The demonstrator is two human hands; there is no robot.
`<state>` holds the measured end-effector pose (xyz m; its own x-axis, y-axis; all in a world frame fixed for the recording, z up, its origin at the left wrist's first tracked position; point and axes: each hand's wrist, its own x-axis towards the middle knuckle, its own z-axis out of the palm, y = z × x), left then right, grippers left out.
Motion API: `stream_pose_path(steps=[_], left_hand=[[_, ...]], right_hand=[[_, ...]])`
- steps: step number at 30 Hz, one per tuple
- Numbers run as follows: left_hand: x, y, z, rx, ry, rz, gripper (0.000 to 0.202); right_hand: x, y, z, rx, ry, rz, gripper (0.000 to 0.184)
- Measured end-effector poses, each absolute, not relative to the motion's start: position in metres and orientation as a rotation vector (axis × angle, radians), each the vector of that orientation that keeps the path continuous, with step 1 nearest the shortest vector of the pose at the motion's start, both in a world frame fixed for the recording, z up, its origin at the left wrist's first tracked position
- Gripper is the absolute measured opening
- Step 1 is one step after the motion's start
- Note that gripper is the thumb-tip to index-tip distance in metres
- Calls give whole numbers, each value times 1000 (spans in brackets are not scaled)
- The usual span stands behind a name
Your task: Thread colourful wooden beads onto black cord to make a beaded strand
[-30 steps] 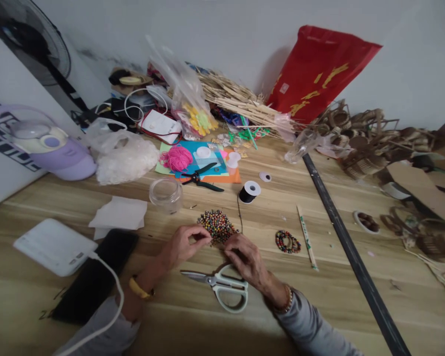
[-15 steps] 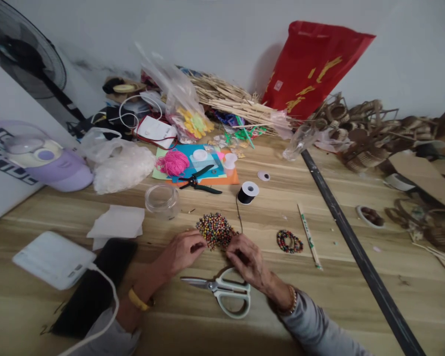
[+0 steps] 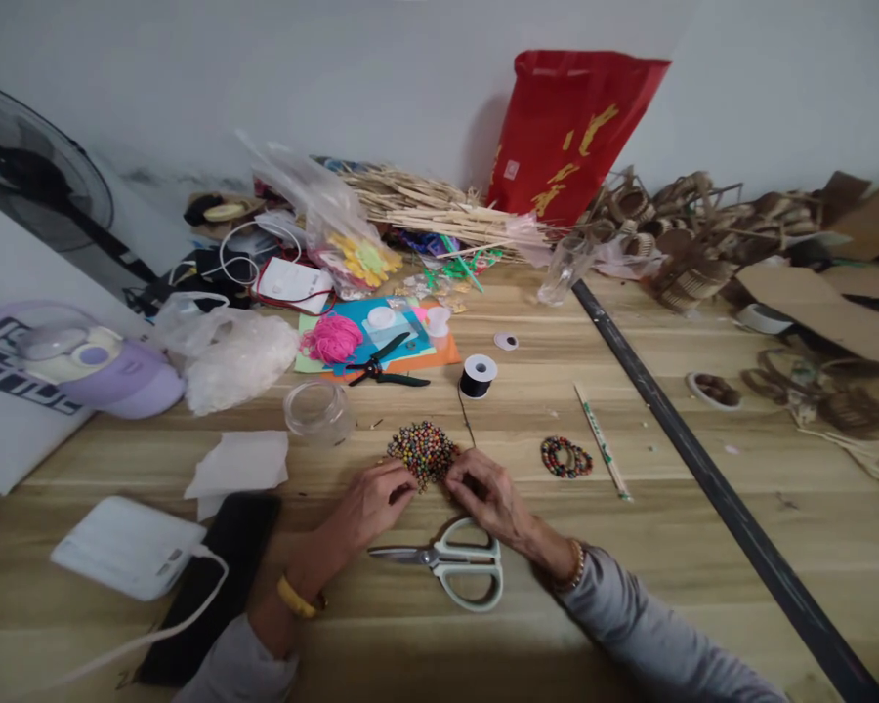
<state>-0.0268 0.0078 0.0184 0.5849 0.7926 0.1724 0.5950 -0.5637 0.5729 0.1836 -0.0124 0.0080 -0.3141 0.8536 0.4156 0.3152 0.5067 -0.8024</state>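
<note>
A heap of small multicoloured beads (image 3: 423, 451) lies on the wooden table (image 3: 630, 586). My left hand (image 3: 372, 501) rests at the heap's near left edge, fingers curled and pinched at the beads. My right hand (image 3: 487, 493) sits at the heap's near right edge, fingers also pinched; what they hold is too small to make out. A thin black thread runs from a black spool (image 3: 477, 375) down toward my right hand. White-handled scissors (image 3: 450, 564) lie just below both hands. A finished bead bracelet (image 3: 565, 457) lies to the right.
A clear jar (image 3: 318, 411), black pliers (image 3: 383, 365), pink yarn (image 3: 330, 340), white tissue (image 3: 240, 461), a phone (image 3: 212, 576) and a white charger (image 3: 127, 547) lie to the left. A long dark bar (image 3: 710, 488) crosses the right side. Straw bundles, woven pieces and a red bag (image 3: 567, 132) line the wall.
The camera has tilted and shifted, so everything sits slightly lower and to the left in view. Both hands stay at the bead heap with only small finger movements.
</note>
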Motion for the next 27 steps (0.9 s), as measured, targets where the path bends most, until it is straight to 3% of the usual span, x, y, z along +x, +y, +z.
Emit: stream_pose_path(steps=[14, 27], left_hand=[[-15, 8, 22, 2317, 1256, 387, 8], [-18, 3, 10, 2411, 1214, 478, 15]], right_hand=[[176, -10, 9, -1064, -1795, 785, 14], [180, -9, 4, -971, -1805, 832, 12]])
